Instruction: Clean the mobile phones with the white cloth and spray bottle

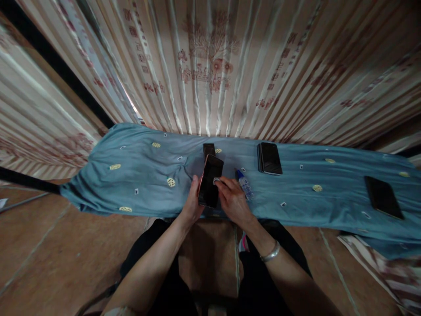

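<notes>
My left hand point(193, 203) grips a dark-screened smartphone point(209, 189) by its left edge, holding it tilted over the cloth-covered surface. Against its screen, the fingers of my right hand point(233, 197) pinch a small white wad point(216, 180); its material is too small to make out. Just beyond the phone lies a small dark rectangular object point(208, 148), partly hidden behind the phone's top end. Close to my right hand, a clear bottle with a blue top point(244, 183) lies on its side.
A teal patterned cloth point(148, 169) covers the long narrow surface. Right of the bottle are stacked dark phones point(271, 159), and farther right another dark flat device point(384, 197). A pleated curtain point(210, 105) hangs along the back edge. Tiled floor point(36, 245) lies below.
</notes>
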`<state>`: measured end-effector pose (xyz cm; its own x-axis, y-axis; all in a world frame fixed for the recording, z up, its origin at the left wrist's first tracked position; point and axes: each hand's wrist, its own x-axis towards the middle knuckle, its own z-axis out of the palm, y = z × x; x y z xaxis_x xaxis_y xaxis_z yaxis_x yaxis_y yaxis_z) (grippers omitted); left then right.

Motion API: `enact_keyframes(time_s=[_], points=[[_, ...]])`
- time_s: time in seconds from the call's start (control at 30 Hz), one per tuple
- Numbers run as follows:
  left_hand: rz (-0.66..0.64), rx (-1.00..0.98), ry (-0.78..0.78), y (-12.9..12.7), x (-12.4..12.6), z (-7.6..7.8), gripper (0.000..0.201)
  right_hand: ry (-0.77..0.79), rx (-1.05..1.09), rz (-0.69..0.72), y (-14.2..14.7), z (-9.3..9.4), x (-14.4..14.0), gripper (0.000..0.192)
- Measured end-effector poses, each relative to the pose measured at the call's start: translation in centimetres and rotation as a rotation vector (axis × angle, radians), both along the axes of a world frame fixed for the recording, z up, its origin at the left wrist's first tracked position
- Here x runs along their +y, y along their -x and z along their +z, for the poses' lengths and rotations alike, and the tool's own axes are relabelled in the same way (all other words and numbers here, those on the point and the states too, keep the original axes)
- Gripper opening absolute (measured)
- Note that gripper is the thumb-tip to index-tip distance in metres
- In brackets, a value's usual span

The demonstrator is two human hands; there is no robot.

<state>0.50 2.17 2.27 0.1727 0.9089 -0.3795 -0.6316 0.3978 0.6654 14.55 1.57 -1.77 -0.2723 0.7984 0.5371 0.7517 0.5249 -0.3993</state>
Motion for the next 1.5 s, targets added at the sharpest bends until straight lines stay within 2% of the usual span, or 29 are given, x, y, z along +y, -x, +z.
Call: enact_keyframes(time_s=[0.3,0.63,1.07,1.5], points=[[0.009,-0.011,0.047,-0.6,-0.3,-0.8,0.042,-0.027,0.038,0.021,1.5,0.8,0.0,0.038],[0.044,0.047,-0.051,-0.6,0.0,-2.3,0.038,-0.075,0.059,0.049,1.8,1.0,0.3,0.039],[-0.011,0.076,-0.147,0.4,0.1,-1.0,0.056,-0.060,-0.019,0.025,-0.1,0.2,0.2,0.039],[0.014,0.071,-0.060,1.2,0.4,-0.7,0.055,-0.069,0.003,0.021,-0.5,-0.3,0.4,0.038]])
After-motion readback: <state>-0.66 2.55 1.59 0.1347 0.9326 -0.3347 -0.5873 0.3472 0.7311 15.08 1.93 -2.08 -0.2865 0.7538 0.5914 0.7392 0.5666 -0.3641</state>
